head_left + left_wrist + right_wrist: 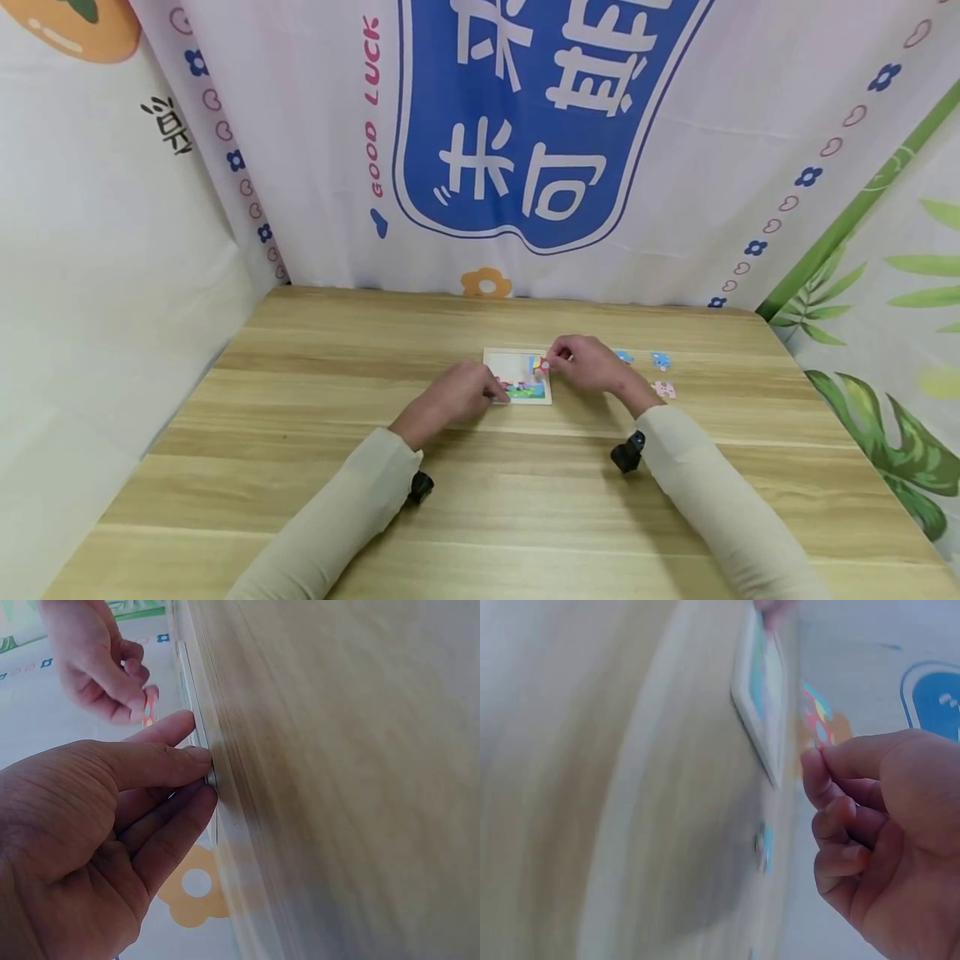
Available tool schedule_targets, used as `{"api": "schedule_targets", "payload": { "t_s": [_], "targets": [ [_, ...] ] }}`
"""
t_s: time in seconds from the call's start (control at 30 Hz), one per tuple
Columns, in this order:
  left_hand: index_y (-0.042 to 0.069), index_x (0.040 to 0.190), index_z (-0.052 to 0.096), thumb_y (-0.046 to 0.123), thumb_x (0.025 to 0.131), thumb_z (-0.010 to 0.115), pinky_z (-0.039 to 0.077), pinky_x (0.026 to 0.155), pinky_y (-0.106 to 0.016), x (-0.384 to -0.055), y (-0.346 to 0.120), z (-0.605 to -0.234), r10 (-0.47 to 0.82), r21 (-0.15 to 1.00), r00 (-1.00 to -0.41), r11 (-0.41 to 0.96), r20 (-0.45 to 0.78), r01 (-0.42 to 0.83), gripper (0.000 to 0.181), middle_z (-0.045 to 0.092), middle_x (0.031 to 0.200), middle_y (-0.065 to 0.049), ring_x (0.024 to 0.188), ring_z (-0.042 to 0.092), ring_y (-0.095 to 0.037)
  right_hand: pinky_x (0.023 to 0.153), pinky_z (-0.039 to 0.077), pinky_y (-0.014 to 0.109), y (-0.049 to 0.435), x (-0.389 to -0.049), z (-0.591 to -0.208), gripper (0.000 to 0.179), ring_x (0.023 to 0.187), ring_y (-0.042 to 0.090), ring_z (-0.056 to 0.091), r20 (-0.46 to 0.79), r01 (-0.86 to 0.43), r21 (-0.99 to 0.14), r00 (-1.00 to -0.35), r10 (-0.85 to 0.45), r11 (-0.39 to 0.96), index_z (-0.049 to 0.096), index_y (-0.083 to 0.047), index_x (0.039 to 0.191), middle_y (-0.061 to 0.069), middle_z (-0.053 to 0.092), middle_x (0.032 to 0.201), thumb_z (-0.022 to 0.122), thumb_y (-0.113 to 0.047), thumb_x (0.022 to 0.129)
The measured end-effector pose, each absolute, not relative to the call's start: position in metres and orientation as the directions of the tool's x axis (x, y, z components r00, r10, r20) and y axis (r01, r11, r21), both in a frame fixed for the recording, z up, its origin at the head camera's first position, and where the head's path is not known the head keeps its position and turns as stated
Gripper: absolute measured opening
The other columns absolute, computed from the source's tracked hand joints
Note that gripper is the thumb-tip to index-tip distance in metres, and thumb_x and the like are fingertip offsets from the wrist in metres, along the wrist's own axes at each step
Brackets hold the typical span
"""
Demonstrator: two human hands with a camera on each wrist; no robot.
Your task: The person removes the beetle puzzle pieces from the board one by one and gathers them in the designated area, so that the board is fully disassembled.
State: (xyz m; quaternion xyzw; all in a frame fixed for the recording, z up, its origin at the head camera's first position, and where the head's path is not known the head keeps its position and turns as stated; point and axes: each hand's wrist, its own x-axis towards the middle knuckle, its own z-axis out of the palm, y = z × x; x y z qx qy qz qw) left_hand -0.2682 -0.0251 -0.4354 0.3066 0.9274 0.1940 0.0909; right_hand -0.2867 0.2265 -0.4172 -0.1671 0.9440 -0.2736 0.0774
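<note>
One colourful jigsaw strip [529, 391] fills the near side of the white-rimmed rectangular tray [510, 364], otherwise seemingly bare. At its right edge, the right hand [588, 363] pinches a red-yellow-blue piece [817, 712]; the left hand [463, 392] touches its near rim, grip unclear. Loose blue and pink pieces [660, 360] remain rightward.

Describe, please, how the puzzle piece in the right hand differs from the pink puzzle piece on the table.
Support: the held piece is pinched in the right hand, off the table; the pink piece lies on it.
Colour: the held piece shows red, yellow and blue; the pink piece is mostly pink.
Place: the held piece is near the tray's right edge; the pink piece lies farther right.
Shared: both are loose puzzle pieces.
</note>
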Motion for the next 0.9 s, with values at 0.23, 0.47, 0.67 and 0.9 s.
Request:
{"api": "schedule_targets", "payload": {
  "t_s": [0.23, 0.47, 0.67, 0.9],
  "targets": [
    [0.020, 0.101, 0.085, -0.003, 0.095, 0.070, 0.045, 0.075, -0.026, -0.268, -0.025, -0.435, 0.617, 0.414, -0.786, 0.722, -0.024, 0.554, 0.028, 0.074, 0.119, 0.002, 0.117, 0.065, -0.018, 0.079, 0.047, 0.039, 0.258, -0.281, -0.420, 0.014, 0.084, 0.020, 0.057, -0.045, -0.301, -0.547, -0.921, -0.386, 0.781, 0.070, -0.006, 0.099, 0.003, 0.066, 0.093, 0.059, -0.012, 0.104],
    [0.018, 0.101, 0.085, -0.004, 0.096, 0.066, 0.040, 0.067, -0.024, -0.269, -0.027, -0.437, 0.633, 0.427, -0.774, 0.699, 0.001, 0.573, 0.030, 0.074, 0.118, 0.001, 0.116, 0.065, -0.017, 0.077, 0.047, 0.038, 0.283, -0.278, -0.427, 0.015, 0.082, 0.018, 0.057, -0.064, -0.305, -0.537, -0.915, -0.399, 0.787, 0.070, -0.004, 0.099, 0.002, 0.067, 0.092, 0.059, -0.011, 0.105],
    [0.018, 0.102, 0.085, -0.006, 0.095, 0.066, 0.035, 0.060, -0.022, -0.269, -0.028, -0.436, 0.637, 0.439, -0.770, 0.689, 0.012, 0.577, 0.031, 0.074, 0.118, 0.000, 0.109, 0.067, -0.015, 0.076, 0.046, 0.037, 0.292, -0.279, -0.430, 0.014, 0.079, 0.016, 0.056, -0.085, -0.283, -0.526, -0.921, -0.381, 0.802, 0.072, -0.006, 0.098, 0.000, 0.066, 0.088, 0.060, -0.012, 0.104],
    [0.016, 0.110, 0.083, -0.002, 0.096, 0.071, 0.046, 0.072, -0.022, -0.269, -0.029, -0.436, 0.653, 0.414, -0.757, 0.683, 0.022, 0.601, 0.026, 0.073, 0.120, 0.000, 0.115, 0.067, -0.019, 0.076, 0.047, 0.038, 0.292, -0.281, -0.431, 0.015, 0.078, 0.016, 0.056, -0.088, -0.297, -0.517, -0.915, -0.395, 0.803, 0.073, -0.005, 0.097, 0.001, 0.068, 0.089, 0.059, -0.009, 0.103]
  ]
}}
